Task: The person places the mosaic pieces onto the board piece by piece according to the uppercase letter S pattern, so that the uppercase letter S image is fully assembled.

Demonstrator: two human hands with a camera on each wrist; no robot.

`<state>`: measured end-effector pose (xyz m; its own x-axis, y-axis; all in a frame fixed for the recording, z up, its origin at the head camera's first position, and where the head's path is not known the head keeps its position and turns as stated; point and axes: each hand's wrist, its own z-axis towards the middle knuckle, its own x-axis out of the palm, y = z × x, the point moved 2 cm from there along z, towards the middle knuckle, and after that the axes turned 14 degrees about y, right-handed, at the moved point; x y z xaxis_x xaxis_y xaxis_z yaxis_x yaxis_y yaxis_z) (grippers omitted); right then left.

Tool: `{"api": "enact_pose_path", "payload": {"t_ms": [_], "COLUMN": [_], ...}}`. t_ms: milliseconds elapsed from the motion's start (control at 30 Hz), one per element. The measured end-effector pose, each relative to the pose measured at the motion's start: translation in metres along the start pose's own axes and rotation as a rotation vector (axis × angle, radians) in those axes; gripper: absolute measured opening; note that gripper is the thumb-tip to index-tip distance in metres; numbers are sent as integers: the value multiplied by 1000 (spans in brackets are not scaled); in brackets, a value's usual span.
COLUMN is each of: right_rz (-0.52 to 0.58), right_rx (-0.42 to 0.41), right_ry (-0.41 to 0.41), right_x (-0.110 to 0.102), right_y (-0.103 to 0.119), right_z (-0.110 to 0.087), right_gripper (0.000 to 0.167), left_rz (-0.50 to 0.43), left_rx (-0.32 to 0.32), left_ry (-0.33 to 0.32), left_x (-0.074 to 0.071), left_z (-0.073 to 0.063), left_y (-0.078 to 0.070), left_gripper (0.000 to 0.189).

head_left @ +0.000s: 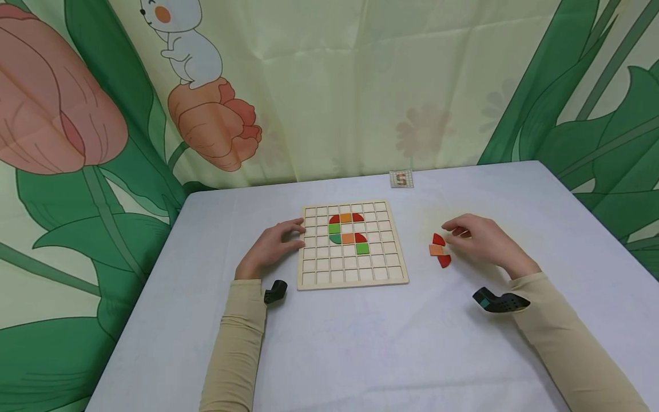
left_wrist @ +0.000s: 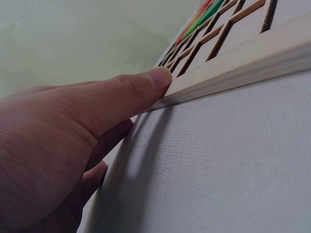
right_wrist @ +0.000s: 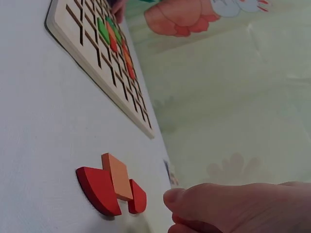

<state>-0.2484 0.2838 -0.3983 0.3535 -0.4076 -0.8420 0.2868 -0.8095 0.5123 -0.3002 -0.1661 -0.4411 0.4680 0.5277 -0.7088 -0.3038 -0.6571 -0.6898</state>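
Observation:
A square wooden grid board (head_left: 319,278) lies on the table, with several coloured pieces set in its cells: red and teal quarter-rounds, orange squares and green squares. At its left side my left hand (head_left: 274,245) touches the frame; the thumb (left_wrist: 158,78) rests on the rim in the left wrist view. To the right of the board lie an orange square piece (head_left: 436,250) and two red quarter-round pieces (right_wrist: 100,190), bunched together. My right hand (head_left: 476,237) hovers just beside them, fingers loosely curled and thumb near the fingertips, with nothing visible between them.
A small pattern card (head_left: 401,178) lies near the table's back edge, behind the board. Black wrist devices (head_left: 500,301) sit by both sleeves. A printed curtain (head_left: 329,86) hangs directly behind the white-covered table (head_left: 350,349).

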Motion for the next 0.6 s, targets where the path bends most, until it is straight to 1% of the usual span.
{"api": "enact_pose_path", "payload": {"t_ms": [167,300,400,500,600], "right_rz": [-9,-35,-65,-83,-90], "right_rx": [-27,-74,-123,-155,-142], "right_ry": [22,75,105,97,73], "right_x": [3,11,15,17,16], "right_y": [-5,-8,-8,-8,-7], "right_z": [3,7,9,10,9], "right_gripper": [33,38,39,35,29], "left_rz": [-5,-7,-4,-1,2], "left_rx": [1,-4,-11,-12,-13], "left_ry": [-2,0,3,4,4], "left_x": [0,0,0,0,0], "left_z": [1,1,1,1,1], "left_y": [1,1,0,0,1], "left_gripper": [33,33,33,33,33]}}
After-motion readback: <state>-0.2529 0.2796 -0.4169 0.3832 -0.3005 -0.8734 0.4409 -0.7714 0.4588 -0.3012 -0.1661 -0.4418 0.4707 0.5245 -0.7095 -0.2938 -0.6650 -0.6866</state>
